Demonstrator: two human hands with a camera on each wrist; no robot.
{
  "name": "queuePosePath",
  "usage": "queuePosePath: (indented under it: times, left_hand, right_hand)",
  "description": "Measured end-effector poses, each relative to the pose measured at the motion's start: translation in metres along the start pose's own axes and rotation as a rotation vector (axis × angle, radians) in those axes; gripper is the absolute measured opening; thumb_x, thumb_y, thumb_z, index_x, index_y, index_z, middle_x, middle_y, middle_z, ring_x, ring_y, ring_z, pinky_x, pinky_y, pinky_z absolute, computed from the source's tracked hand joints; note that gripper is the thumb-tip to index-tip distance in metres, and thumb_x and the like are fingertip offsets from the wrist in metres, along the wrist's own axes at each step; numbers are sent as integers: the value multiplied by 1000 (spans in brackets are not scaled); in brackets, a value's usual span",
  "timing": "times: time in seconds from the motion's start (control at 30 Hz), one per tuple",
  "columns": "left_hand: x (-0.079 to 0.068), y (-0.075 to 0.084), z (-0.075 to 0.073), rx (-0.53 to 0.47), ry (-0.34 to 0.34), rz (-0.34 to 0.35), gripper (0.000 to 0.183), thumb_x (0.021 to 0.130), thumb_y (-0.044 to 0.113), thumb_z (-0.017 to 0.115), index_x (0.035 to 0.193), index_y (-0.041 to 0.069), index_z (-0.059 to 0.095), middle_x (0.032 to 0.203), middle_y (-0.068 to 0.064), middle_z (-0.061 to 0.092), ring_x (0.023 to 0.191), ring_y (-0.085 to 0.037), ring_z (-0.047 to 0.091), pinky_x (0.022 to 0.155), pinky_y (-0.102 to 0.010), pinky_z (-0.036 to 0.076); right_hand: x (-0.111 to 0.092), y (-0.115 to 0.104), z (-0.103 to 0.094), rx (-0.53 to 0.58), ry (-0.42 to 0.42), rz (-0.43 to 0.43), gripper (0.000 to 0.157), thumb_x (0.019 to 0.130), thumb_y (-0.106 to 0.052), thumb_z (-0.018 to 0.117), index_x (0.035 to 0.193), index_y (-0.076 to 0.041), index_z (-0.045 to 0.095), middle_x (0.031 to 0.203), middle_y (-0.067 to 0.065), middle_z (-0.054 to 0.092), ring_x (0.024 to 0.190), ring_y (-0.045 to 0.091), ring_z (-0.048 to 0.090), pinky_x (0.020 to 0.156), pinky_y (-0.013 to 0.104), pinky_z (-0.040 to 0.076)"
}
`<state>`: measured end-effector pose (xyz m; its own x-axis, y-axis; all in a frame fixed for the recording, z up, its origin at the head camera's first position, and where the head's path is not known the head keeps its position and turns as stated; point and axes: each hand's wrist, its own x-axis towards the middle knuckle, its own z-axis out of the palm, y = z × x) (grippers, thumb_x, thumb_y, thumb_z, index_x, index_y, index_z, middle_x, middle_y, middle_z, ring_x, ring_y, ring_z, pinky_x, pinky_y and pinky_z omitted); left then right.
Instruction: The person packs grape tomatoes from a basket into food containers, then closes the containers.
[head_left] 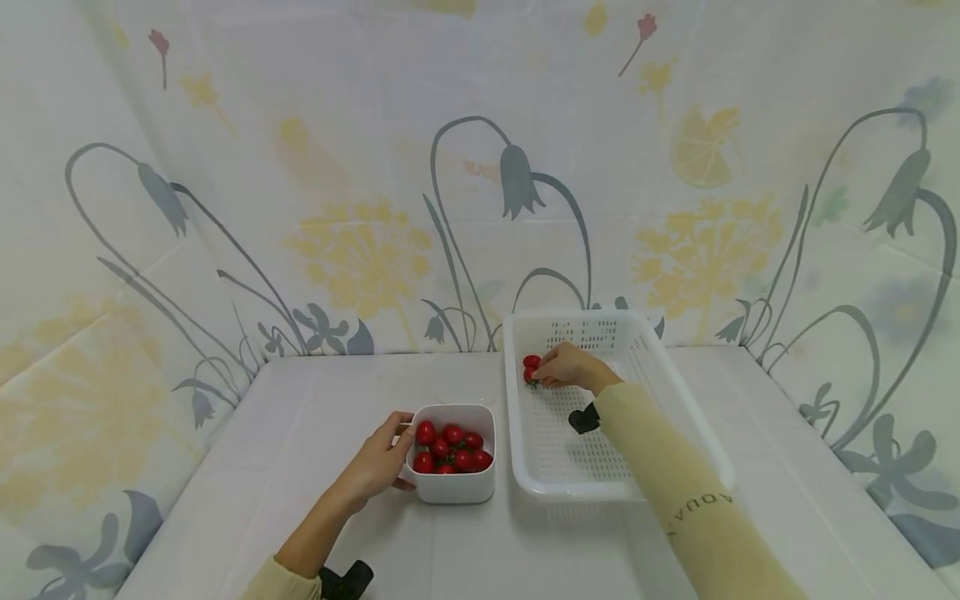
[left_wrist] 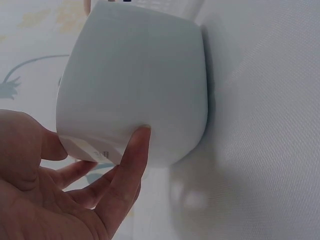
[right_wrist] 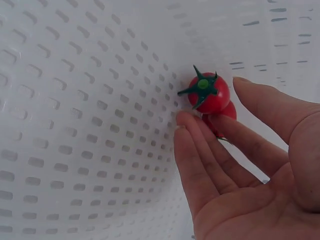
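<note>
My left hand (head_left: 382, 458) holds a white square container (head_left: 454, 487) by its left side. In the left wrist view the thumb and fingers (left_wrist: 125, 175) are bent around its corner. Several small red tomatoes (head_left: 452, 433) lie inside the container. My right hand (head_left: 573, 367) reaches into a white perforated basket (head_left: 517, 450), at two tomatoes (head_left: 532, 362) by its left wall. In the right wrist view the fingers are nearly straight beside a tomato with a green calyx (right_wrist: 209, 93). The thumb lies close to it on the other side. The second tomato (right_wrist: 227, 111) is partly hidden behind.
The basket stands just right of the container on a white-covered table (head_left: 300, 400). A patterned curtain (head_left: 375, 167) rises behind the table and along both sides. The right sleeve (head_left: 675, 467) crosses the basket's near right rim.
</note>
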<state>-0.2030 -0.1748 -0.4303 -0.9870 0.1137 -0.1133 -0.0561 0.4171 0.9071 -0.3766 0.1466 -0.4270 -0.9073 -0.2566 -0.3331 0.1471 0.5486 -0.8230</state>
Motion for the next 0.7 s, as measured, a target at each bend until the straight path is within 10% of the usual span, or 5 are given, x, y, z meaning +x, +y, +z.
queuePosePath:
  times: [0.7]
  left_hand:
    - [0, 0, 0, 0, -1, -2, 32, 109, 15, 47, 139, 5, 49, 143, -25, 50, 111, -40, 61, 61, -42, 64]
  right_hand:
    - [-7, -7, 9, -12, 51, -2, 29, 92, -8, 76, 112, 11, 67, 108, 19, 66, 80, 18, 67, 82, 31, 63]
